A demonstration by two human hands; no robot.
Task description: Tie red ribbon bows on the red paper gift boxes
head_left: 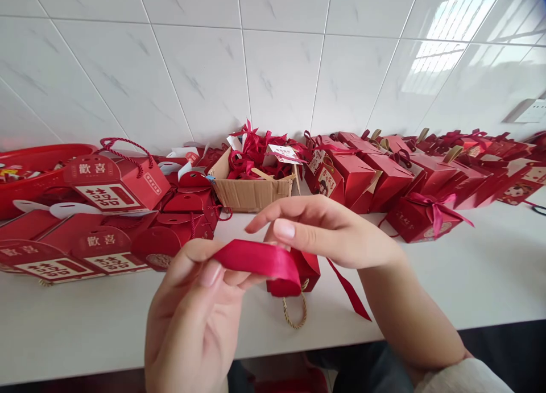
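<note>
My left hand pinches a crimson satin ribbon between thumb and forefinger, and the band curves over in a loop toward the right. My right hand hovers just over the ribbon's far side, thumb and forefinger stretched out and apart. Its other fingers are partly hidden behind the thumb, close to the left fingertips. Below both hands sits a small red gift box, mostly covered, with a gold cord handle hanging toward me. A loose ribbon tail slants down on the right.
An open cardboard box of red ribbons and tags stands behind my hands. Red gift boxes are stacked at left near a red basin. Rows of red boxes line the tiled wall at right, with one bow-tied box in front.
</note>
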